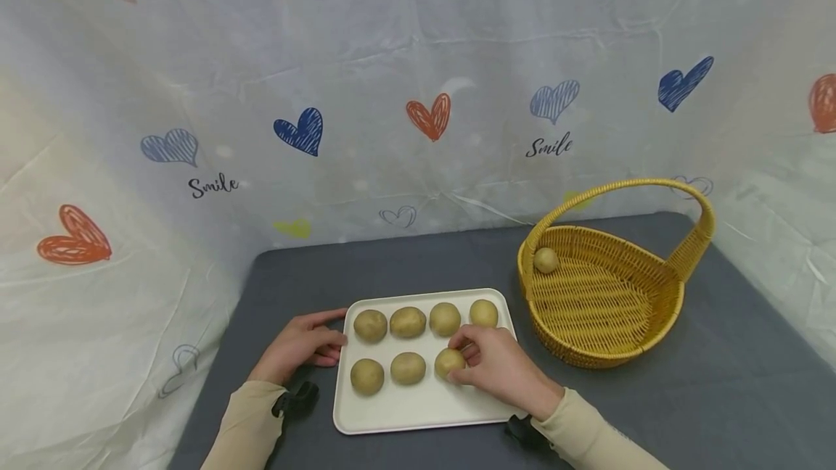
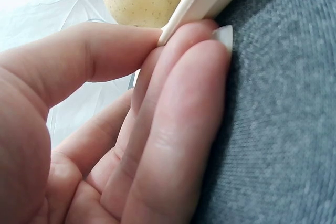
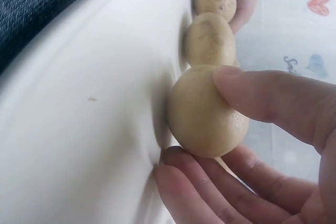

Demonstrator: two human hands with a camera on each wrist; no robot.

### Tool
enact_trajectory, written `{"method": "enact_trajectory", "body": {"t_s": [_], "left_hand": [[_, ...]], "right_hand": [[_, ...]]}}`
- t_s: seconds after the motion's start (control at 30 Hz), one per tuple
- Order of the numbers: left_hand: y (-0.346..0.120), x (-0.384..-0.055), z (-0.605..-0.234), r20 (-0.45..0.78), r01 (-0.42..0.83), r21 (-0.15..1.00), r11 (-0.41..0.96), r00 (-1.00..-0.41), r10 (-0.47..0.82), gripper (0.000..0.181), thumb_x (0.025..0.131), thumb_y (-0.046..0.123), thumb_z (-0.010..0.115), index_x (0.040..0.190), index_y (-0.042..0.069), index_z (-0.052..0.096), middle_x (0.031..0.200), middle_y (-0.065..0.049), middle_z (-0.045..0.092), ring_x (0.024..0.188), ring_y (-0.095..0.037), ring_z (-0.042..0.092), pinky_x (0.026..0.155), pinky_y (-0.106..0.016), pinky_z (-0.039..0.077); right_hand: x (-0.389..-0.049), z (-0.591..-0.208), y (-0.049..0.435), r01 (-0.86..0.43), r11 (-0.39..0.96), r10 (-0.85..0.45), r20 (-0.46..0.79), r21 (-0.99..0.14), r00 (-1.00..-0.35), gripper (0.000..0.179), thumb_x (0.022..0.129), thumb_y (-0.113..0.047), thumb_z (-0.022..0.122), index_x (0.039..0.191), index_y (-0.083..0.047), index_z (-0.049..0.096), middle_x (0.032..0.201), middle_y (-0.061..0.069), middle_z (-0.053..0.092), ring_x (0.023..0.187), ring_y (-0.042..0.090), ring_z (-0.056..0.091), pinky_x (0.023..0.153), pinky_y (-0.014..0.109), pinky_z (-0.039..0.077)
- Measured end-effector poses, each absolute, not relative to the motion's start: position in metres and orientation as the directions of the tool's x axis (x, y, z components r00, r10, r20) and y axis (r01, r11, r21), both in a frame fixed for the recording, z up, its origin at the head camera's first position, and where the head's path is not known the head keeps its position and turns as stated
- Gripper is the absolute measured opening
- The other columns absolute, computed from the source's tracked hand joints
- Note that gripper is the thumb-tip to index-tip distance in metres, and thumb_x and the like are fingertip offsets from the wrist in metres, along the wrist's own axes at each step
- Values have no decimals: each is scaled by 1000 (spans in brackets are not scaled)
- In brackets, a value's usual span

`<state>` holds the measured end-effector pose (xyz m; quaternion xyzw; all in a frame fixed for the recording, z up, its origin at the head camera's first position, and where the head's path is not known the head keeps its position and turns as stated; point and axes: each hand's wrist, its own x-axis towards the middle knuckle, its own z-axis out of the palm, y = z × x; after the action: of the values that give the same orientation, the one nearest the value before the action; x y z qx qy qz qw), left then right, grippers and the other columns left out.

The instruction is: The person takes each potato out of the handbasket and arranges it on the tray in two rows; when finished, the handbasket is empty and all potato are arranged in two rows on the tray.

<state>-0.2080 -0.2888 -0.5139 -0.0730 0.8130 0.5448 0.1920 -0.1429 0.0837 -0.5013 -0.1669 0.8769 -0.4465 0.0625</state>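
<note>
A white tray (image 1: pixel 418 412) holds potatoes in two rows, four-odd across the back such as the potato (image 1: pixel 408 322) and fewer at the front. My left hand (image 1: pixel 302 343) pinches the tray's left rim, its thumb on the rim and fingertips against the outer side in the left wrist view. At the right end of the front row, my right hand (image 1: pixel 503 368) holds a potato (image 3: pixel 207 111) between thumb and fingers. This potato is at the tray surface; whether it touches cannot be told.
To the right of the tray stands a yellow woven basket (image 1: pixel 601 310) with a tall arched handle. One potato (image 1: pixel 546 260) lies inside at its left wall. A dark grey cloth (image 1: pixel 405 260) covers the table. Behind hangs a white curtain (image 1: pixel 366 78) printed with hearts.
</note>
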Motion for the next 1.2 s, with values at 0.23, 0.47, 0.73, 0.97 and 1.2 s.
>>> {"method": "enact_trajectory", "body": {"t_s": [0.23, 0.47, 0.73, 0.97, 1.2], "left_hand": [[-290, -208, -516, -385, -321, 864, 387, -918, 97, 70, 91, 23, 87, 156, 17, 61, 85, -10, 78, 75, -19, 76, 70, -35, 68], [-290, -209, -516, -390, -328, 862, 387, -916, 92, 70, 90, 24, 87, 155, 19, 61, 87, -11, 79, 75, -20, 77, 71, -36, 68], [-290, -209, -515, -397, -332, 859, 390, -913, 97, 71, 91, 25, 87, 156, 18, 60, 89, -10, 79, 76, -20, 77, 72, -36, 68], [-290, -208, -516, -394, -330, 862, 384, -914, 100, 71, 90, 23, 87, 156, 17, 60, 86, -10, 79, 75, -19, 77, 71, -36, 68], [-290, -209, -518, -381, -319, 866, 386, -919, 96, 70, 90, 23, 87, 155, 18, 61, 86, -10, 79, 75, -19, 77, 71, -35, 68]], "right_hand": [[-142, -501, 85, -265, 561, -367, 52, -784, -929, 40, 75, -15, 97, 109, -13, 77, 95, -5, 78, 86, 9, 73, 76, 23, 59], [-143, -501, 85, -275, 560, -376, 56, -781, -925, 36, 77, -11, 95, 110, -12, 79, 96, -4, 78, 86, 10, 73, 75, 22, 59], [-144, -500, 87, -260, 565, -367, 44, -783, -929, 38, 77, -9, 95, 111, -12, 79, 98, -3, 79, 89, 11, 74, 77, 24, 60], [-143, -499, 89, -244, 570, -357, 31, -785, -934, 40, 76, -7, 94, 112, -12, 78, 100, -2, 79, 92, 12, 73, 78, 26, 61], [-144, -498, 91, -272, 575, -379, 44, -772, -924, 43, 75, -7, 95, 114, -11, 78, 101, -2, 80, 94, 14, 75, 79, 26, 61]]}}
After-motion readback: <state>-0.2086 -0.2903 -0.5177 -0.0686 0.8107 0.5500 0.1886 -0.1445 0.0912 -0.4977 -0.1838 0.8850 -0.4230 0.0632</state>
